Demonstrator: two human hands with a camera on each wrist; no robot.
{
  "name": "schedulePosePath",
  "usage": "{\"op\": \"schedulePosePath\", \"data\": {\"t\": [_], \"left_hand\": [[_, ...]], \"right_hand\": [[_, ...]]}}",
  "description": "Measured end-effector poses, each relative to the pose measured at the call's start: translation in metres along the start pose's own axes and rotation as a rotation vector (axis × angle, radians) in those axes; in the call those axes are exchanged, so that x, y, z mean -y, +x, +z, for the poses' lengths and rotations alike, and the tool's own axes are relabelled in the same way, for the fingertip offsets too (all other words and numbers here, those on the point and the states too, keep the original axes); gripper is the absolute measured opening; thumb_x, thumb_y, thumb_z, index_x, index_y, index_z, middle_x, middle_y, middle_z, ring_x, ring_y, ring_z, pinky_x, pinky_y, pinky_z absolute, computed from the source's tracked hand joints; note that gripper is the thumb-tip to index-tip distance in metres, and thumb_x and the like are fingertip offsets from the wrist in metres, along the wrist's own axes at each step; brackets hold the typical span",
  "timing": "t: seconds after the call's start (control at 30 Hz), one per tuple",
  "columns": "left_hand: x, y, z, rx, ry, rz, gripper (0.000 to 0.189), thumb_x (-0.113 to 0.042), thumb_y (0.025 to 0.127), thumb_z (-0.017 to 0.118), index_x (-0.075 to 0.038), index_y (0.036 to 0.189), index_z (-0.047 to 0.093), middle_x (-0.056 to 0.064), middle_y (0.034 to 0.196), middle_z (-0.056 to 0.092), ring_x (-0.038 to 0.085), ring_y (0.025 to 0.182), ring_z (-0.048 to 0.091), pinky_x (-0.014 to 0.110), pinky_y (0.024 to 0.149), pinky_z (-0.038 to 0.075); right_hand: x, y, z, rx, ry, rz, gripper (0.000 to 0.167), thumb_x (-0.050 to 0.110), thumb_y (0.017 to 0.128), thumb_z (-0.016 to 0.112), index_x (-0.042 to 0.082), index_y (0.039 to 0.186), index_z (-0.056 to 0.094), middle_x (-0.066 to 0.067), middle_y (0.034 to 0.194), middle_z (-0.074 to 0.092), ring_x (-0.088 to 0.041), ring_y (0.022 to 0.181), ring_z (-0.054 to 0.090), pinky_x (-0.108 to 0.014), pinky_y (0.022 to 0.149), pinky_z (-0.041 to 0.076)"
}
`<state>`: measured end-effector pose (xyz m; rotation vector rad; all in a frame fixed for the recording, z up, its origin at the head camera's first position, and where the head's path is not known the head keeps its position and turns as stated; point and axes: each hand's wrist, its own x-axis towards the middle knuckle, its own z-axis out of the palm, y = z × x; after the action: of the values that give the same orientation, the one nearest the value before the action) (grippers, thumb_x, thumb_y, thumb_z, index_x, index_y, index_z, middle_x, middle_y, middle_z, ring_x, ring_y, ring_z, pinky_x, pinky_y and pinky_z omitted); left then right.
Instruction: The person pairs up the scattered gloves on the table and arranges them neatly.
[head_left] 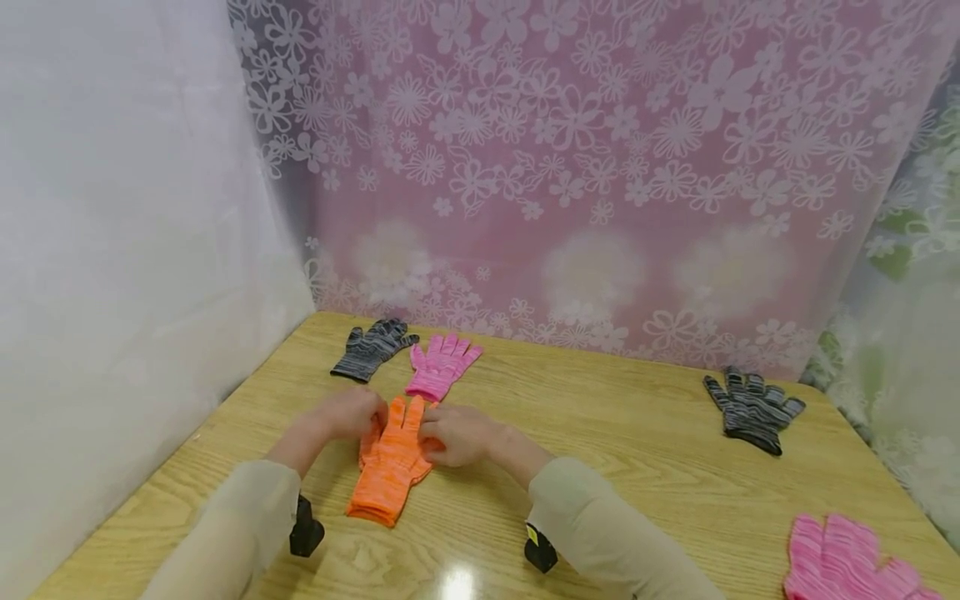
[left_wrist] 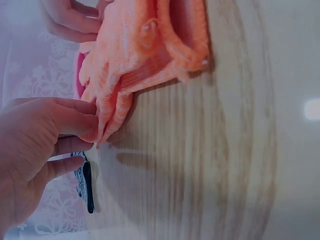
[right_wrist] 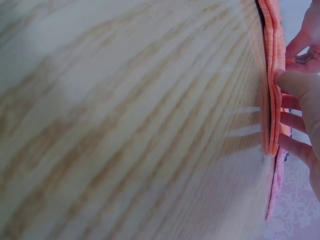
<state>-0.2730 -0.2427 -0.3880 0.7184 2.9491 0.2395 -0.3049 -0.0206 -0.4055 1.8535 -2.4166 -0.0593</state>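
An orange knit glove lies on the wooden table, its cuff toward me and its fingers pointing away. Its layers look doubled in the right wrist view, where the glove edge shows side-on. At its left side, my left hand pinches a finger of the glove between thumb and fingertips; the left wrist view shows this pinch on the orange fabric closely. On the other side, my right hand touches the glove's upper right edge, thumb and fairly straight fingers set apart on it.
Beyond the orange glove lie a pink glove and a dark grey striped glove. Another grey striped glove is at the far right, with a pink glove near the right front. Floral curtain hangs behind the table.
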Motion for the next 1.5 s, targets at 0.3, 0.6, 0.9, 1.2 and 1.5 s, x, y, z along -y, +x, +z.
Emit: {"op": "schedulePosePath", "data": {"t": [0.3,0.6,0.9,1.2,1.5], "left_hand": [[-0.004,0.001,0.001,-0.010,0.068,0.025,0.021,0.005,0.075,0.061,-0.015,0.070,0.067,-0.005,0.072,0.061,0.014,0.069,0.056,0.033,0.065,0.047],[0.002,-0.001,0.002,-0.012,0.193,-0.002,0.014,-0.009,0.074,0.070,-0.014,0.067,0.058,-0.006,0.068,0.050,0.014,0.063,0.048,0.034,0.063,0.041],[0.003,-0.007,0.001,-0.090,0.294,0.045,0.006,-0.014,0.079,0.069,-0.013,0.077,0.063,-0.002,0.074,0.052,0.020,0.074,0.054,0.040,0.071,0.044],[-0.009,-0.013,-0.007,-0.015,0.143,0.082,0.002,-0.014,0.078,0.067,-0.015,0.078,0.066,-0.005,0.076,0.053,0.014,0.068,0.052,0.033,0.064,0.044],[-0.009,-0.019,-0.001,0.032,0.056,0.072,0.004,-0.011,0.077,0.067,-0.014,0.075,0.064,-0.004,0.074,0.051,0.011,0.063,0.045,0.029,0.060,0.040]], "right_hand": [[0.002,0.000,-0.001,0.018,-0.006,0.019,0.022,0.030,0.090,0.058,0.016,0.106,0.065,0.002,0.106,0.058,-0.012,0.097,0.053,-0.023,0.087,0.041],[0.001,-0.001,-0.001,0.011,0.005,0.016,0.021,0.030,0.090,0.059,0.017,0.105,0.065,0.002,0.106,0.057,-0.012,0.097,0.052,-0.023,0.086,0.041],[0.001,-0.001,0.000,0.012,0.007,0.022,0.018,0.028,0.089,0.061,0.019,0.104,0.066,0.002,0.106,0.057,-0.012,0.097,0.053,-0.022,0.084,0.041],[-0.002,0.000,-0.004,-0.006,0.013,-0.001,0.017,0.025,0.087,0.063,0.017,0.101,0.067,0.001,0.103,0.058,-0.013,0.095,0.054,-0.023,0.084,0.042],[0.001,0.000,-0.001,0.007,0.022,0.010,0.018,0.028,0.088,0.061,0.018,0.103,0.066,0.002,0.106,0.058,-0.013,0.097,0.054,-0.024,0.085,0.041]]}}
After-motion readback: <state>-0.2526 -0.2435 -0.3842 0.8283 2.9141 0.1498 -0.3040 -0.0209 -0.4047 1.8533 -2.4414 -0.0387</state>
